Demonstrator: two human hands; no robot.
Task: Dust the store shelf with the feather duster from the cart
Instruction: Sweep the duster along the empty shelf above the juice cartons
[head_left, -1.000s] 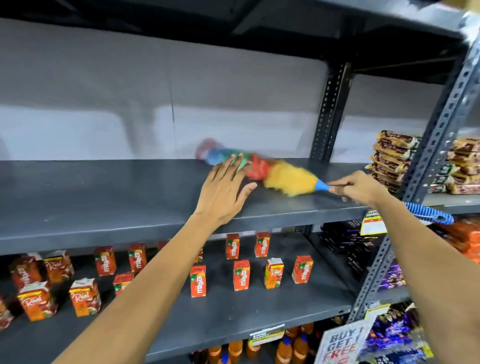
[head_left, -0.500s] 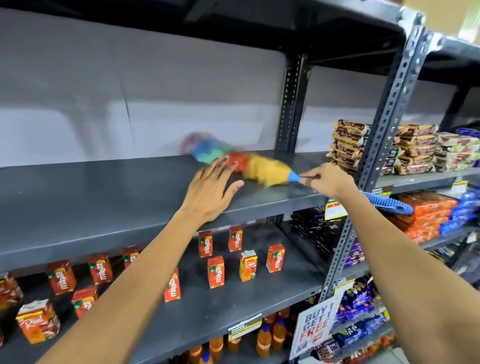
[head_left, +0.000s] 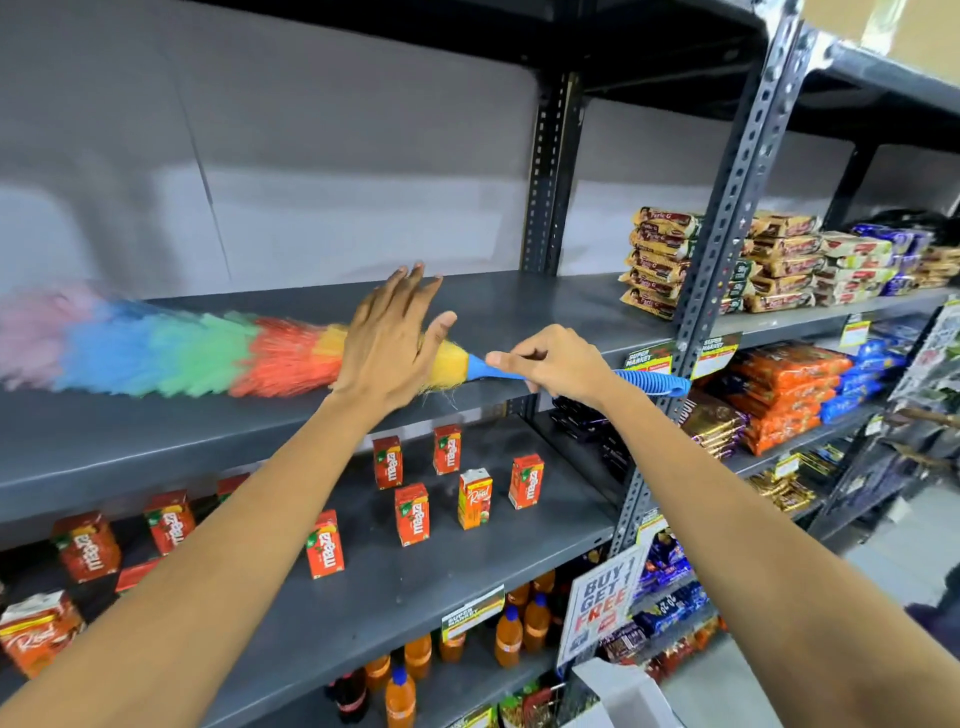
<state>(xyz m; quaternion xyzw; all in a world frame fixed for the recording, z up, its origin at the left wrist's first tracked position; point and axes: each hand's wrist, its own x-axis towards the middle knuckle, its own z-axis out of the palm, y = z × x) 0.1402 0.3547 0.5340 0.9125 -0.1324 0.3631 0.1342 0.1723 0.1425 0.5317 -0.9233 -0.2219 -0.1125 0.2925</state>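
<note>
A rainbow feather duster (head_left: 171, 353) lies along the bare grey store shelf (head_left: 156, 441), its pink tip blurred at the far left. My right hand (head_left: 556, 364) is closed around its blue ribbed handle, whose end sticks out to the right. My left hand (head_left: 389, 348) hovers flat with fingers spread over the yellow part of the duster head, hiding it in part. It holds nothing.
Biscuit packs (head_left: 670, 260) are stacked on the same shelf level to the right of a perforated steel upright (head_left: 727, 208). Red juice cartons (head_left: 410, 514) stand on the shelf below, orange drink bottles (head_left: 509, 634) lower still. A "buy 1 get 1 free" sign (head_left: 602, 603) hangs at the lower right.
The duster head has swept far to the left along the shelf and now lies stretched out. My left hand has lifted slightly. The view has shifted right.
</note>
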